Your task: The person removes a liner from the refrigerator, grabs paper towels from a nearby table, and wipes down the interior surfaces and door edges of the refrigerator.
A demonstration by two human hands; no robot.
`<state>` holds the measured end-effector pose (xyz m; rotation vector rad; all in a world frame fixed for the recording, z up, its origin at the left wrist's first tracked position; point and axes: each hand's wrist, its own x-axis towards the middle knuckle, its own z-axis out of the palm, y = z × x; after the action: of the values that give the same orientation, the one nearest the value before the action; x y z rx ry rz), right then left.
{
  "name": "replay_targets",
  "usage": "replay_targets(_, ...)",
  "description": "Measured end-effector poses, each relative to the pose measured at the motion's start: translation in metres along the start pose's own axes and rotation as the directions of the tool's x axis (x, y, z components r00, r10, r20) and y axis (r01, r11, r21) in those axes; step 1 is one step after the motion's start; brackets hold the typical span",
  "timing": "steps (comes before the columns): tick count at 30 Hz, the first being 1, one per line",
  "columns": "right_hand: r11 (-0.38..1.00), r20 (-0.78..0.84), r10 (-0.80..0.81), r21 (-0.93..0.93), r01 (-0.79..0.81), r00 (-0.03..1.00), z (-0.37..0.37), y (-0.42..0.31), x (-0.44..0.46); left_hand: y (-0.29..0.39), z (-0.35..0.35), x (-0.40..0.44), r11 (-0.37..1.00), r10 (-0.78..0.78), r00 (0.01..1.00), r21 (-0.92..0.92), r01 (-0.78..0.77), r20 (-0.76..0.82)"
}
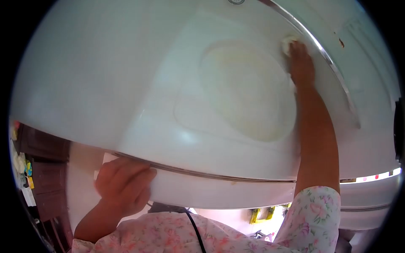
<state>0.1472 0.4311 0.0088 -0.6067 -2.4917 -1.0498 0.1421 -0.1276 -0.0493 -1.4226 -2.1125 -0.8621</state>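
A large glossy white appliance door, which looks like a refrigerator's, fills most of the head view. My right hand reaches far across it and presses a small whitish cloth to the surface, beside a curved chrome strip. Much of the cloth is hidden under the fingers. A faint yellowish oval mark shows on the door, left of my right forearm. My left hand is at the door's near edge, with fingers curled over the grey seal line; its fingertips are partly hidden.
Dark brown cabinets stand at the left, with small packets beside them. Below the door edge, a yellow frame-like object lies low in the background. A black cord hangs over my floral top. A brown chip mark shows beyond the chrome strip.
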Motion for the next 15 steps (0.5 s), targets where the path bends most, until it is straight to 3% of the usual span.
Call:
replay_targets(6, 0.939, 0.082, 0.301, -0.198, -0.280, 0.950, 0.025, -0.004, 0.022, -0.009, -0.007, 0.000, 0.998, 0.002, 1.000, 0.059, -0.003, 0.010)
replay_targets(8, 0.955, 0.430, 0.122, -0.295, 0.012, 0.894, 0.000, -0.015, 0.045, 0.000, 0.000, 0.004, 0.998, -0.001, 1.000, 0.058, 0.000, 0.008)
replay_targets(12, 0.974, 0.452, 0.058, -0.221, 0.048, 0.890, -0.009, -0.034, 0.049, -0.007, 0.001, 0.002, 0.998, -0.012, 1.000, 0.067, 0.011, 0.012)
replay_targets(15, 0.976, 0.421, 0.076, -0.216, 0.018, 0.904, 0.076, 0.001, 0.046, 0.006, 0.008, 0.004, 1.000, -0.017, 0.999, 0.004, 0.017, 0.030)
